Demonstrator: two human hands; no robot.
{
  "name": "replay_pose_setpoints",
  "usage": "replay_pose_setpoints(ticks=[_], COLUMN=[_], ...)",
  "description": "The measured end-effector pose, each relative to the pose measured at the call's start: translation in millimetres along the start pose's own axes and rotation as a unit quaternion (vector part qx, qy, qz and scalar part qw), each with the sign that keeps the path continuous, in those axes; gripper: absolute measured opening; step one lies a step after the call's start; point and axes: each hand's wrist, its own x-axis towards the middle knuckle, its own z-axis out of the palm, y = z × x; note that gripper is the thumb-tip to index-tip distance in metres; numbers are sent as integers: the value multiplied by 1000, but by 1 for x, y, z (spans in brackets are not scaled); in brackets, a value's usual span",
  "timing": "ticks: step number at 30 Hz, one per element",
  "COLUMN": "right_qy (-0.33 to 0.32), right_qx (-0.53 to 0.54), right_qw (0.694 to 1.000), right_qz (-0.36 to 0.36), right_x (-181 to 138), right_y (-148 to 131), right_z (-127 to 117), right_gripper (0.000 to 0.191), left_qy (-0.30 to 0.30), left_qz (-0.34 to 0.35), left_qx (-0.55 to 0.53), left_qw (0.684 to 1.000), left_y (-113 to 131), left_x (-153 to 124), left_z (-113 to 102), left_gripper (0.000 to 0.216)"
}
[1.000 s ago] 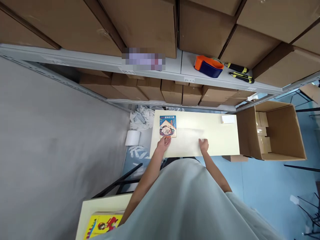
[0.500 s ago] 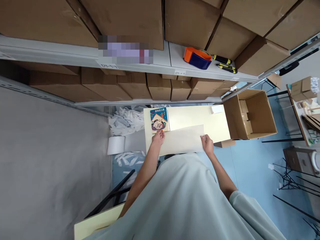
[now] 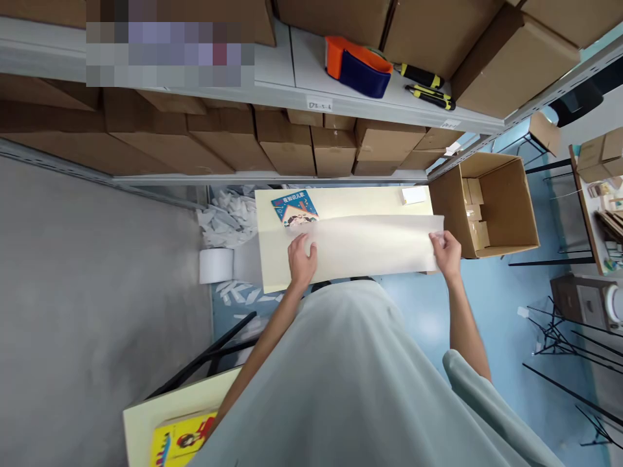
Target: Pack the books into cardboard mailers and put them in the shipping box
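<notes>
A long translucent white sheet (image 3: 374,243) stretches between my hands, above a pale yellow tabletop (image 3: 350,202). My right hand (image 3: 446,254) pinches the sheet's right end, which reaches past the table's right edge. Near its left end, my left hand (image 3: 302,261) rests with thumb and fingers apart, just below a blue picture book (image 3: 296,204). The lower part of that book is covered by the sheet. A small white block (image 3: 413,195) lies at the table's far right corner.
An open cardboard box (image 3: 506,207) stands right of the table. Shelves of boxes run behind, holding an orange-and-blue tape dispenser (image 3: 357,68) and yellow-black cutters (image 3: 423,76). A white roll (image 3: 215,266) lies left. A yellow book (image 3: 180,441) sits lower left.
My right hand has moved right, drawing the sheet out longer. My left hand has loosened its fingers, and the blue book has turned askew and is partly covered.
</notes>
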Motion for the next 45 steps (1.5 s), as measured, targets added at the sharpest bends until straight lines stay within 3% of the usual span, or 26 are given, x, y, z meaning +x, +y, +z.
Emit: replay_pose_setpoints(ticks=[3,8,15,19,22,27,31,34,37,41,45], right_qy=[3,-39,-143,-161,-135,-95,-198,-320,-416,-449,-497], right_qx=[5,-14,-49,-73,-95,-84,-52,-88,-203,-277,-257], right_qw=[1000,999,985,977,976,987,979,943,886,849,823], right_qz=[7,30,80,116,139,94,3,-15,17,18,-104], right_x=[33,83,124,133,136,121,87,60,42,34,28], right_y=[42,119,210,238,244,218,172,134,96,40,-24], right_z=[-20,-22,31,62,79,109,148,177,196,210,236], right_gripper=[45,48,43,38,32,43,45,46,56,74,70], left_qy=[4,-11,-99,-167,-167,-155,-186,-210,-233,-260,-233], left_qz=[65,63,-23,-82,-91,-91,-76,-48,-32,-54,-82], left_qx=[104,192,286,282,270,262,294,326,352,298,193], left_qw=[992,979,953,941,944,948,934,921,906,917,950], left_y=[6,5,-13,-25,-28,-25,-32,-38,-37,-24,-23], left_x=[-4,-3,-10,-17,-21,-21,-13,-7,-4,0,18], left_z=[13,44,91,111,120,124,118,111,101,82,59], left_gripper=[55,68,80,76,71,66,63,56,50,48,45])
